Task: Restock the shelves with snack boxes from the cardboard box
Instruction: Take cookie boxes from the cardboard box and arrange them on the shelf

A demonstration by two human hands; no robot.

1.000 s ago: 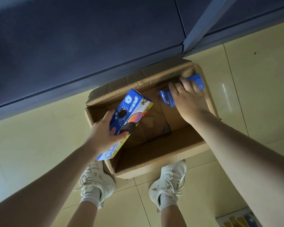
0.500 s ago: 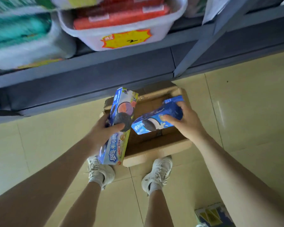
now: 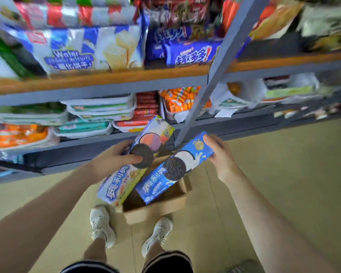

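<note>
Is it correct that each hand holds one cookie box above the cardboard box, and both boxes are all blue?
Not quite. The head view shows only the right hand's cookie box is all blue; the left hand's box is partly yellow-green. Both are above the cardboard box.

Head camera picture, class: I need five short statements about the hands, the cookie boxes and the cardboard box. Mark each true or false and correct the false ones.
1. The left hand grips a cookie box with a yellow edge. True.
2. The right hand is empty. False: it holds the all-blue cookie box.
3. The cardboard box stands on the floor in front of the person's shoes. True.
4. Both cookie boxes lie inside the cardboard box. False: both are held up above it.
5. The shelves are bare. False: they hold many snack packs.
</note>
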